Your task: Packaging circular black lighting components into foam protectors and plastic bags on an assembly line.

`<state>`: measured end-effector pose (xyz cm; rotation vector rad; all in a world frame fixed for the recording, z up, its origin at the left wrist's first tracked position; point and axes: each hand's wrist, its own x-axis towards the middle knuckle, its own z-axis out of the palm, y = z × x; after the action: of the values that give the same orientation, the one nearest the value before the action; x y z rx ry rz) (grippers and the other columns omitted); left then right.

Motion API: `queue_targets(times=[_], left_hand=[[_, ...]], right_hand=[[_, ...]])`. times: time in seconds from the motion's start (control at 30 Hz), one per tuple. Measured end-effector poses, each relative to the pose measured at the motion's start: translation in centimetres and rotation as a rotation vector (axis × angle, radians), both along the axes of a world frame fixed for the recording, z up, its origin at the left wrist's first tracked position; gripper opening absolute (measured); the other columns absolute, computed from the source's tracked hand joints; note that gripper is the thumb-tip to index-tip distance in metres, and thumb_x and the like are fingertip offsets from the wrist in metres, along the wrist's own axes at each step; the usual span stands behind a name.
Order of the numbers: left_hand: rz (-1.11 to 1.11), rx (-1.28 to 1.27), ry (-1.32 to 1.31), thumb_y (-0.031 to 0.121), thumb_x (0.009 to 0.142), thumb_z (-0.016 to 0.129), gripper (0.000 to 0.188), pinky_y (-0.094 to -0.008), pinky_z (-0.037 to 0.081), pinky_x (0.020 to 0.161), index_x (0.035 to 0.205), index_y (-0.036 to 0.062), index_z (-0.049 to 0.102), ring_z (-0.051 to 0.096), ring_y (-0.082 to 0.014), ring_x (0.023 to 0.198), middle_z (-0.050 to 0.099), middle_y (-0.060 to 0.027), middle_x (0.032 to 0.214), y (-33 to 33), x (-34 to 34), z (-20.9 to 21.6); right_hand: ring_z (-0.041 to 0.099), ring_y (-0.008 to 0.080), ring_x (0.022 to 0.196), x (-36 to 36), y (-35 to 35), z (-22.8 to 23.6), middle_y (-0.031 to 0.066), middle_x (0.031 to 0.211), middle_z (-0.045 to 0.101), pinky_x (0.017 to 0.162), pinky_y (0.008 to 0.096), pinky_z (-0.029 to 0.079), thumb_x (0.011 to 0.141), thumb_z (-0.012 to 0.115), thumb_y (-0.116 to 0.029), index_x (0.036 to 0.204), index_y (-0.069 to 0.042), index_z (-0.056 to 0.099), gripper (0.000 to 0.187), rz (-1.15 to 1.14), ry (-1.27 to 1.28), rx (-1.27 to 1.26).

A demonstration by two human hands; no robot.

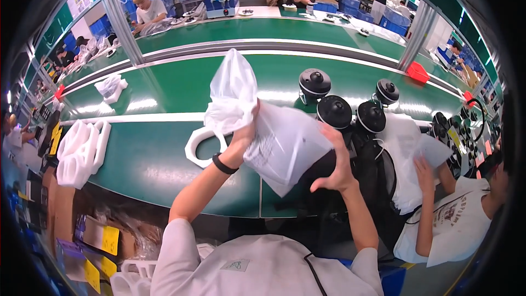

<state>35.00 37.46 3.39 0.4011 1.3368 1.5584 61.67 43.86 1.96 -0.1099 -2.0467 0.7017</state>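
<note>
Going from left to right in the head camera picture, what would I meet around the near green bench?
A stack of white foam frames → a single white foam ring → the left hand → a whitish plastic bag → the right hand → a co-worker's hand.

On the green, flat-topped counter [164, 170], stacked white foam frames [79, 151] lie at the left end; a white octagonal foam ring [193, 147] sits near the far edge. Above the counter's middle — between left hand [246, 133] and right hand [341, 167] — is a translucent white plastic bag [285, 145]. Black domed devices [335, 112] cluster right of it. Behind the counter's far edge runs a green flat belt [175, 79] — a red plastic tray [418, 73] at its far edge, rightward.
</note>
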Motion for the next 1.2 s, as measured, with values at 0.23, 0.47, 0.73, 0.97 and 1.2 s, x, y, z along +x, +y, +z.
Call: queue_targets(times=[0.23, 0.47, 0.73, 0.97, 1.2], left_hand=[[-0.548, 0.611, 0.202, 0.036, 0.104, 0.059, 0.06, -0.0335, 0.042, 0.111, 0.151, 0.0032, 0.042, 0.054, -0.0191, 0.128, 0.055, -0.0113, 0.142, 3.4, 3.2, -2.6], [-0.562, 0.666, 0.975, 0.013, 0.101, 0.052, 0.032, -0.0378, 0.045, 0.104, 0.131, 0.0018, 0.058, 0.058, -0.0275, 0.119, 0.063, -0.0151, 0.13, 5.6, 2.6, 1.3], [-0.848, 0.664, 1.244, 0.013, 0.086, 0.067, 0.024, -0.0389, 0.052, 0.076, 0.106, -0.0003, 0.069, 0.066, -0.0297, 0.083, 0.071, -0.0172, 0.096, 1.2, 2.5, 13.2], [-0.62, 0.627, 1.208, 0.013, 0.09, 0.065, 0.024, -0.0359, 0.052, 0.085, 0.11, 0.0011, 0.068, 0.068, -0.0248, 0.091, 0.072, -0.0153, 0.103, 1.7, 2.5, 11.7], [-0.561, 0.725, 0.738, 0.026, 0.105, 0.055, 0.031, -0.0379, 0.048, 0.103, 0.12, 0.0035, 0.069, 0.065, -0.0216, 0.116, 0.072, -0.0087, 0.114, 4.4, 3.4, 9.4]], right_hand=[[0.027, 0.0377, 0.15, 0.5, 0.8, -13.6, 0.0175, 0.16, 0.033, 0.123, 0.0542, 0.019, 0.079, 0.077, -0.053, 0.159, -0.005, 0.025, 0.107, -0.131, -0.393, -0.009], [0.031, 0.03, 0.149, -2.7, -4.0, -10.0, 0.0102, 0.162, 0.032, 0.123, 0.0484, 0.025, 0.097, 0.047, -0.067, 0.16, -0.007, 0.021, 0.09, 0.202, 0.453, -1.089], [0.067, 0.0371, 0.084, -4.4, -1.0, -10.4, 0.0252, 0.109, 0.065, 0.057, 0.0475, 0.055, 0.086, 0.026, -0.091, 0.142, -0.007, 0.05, 0.103, 1.708, 0.303, -1.302], [0.042, 0.0348, 0.143, -5.8, -3.5, -16.0, 0.014, 0.151, 0.049, 0.121, 0.0531, 0.024, 0.081, 0.044, -0.09, 0.152, -0.001, 0.038, 0.115, -0.111, 0.062, -0.29], [0.042, 0.0325, 0.144, -6.9, -3.4, -15.5, 0.0112, 0.153, 0.046, 0.117, 0.0532, 0.034, 0.081, 0.046, -0.09, 0.156, -0.01, 0.034, 0.11, 0.097, 0.334, -0.698]])
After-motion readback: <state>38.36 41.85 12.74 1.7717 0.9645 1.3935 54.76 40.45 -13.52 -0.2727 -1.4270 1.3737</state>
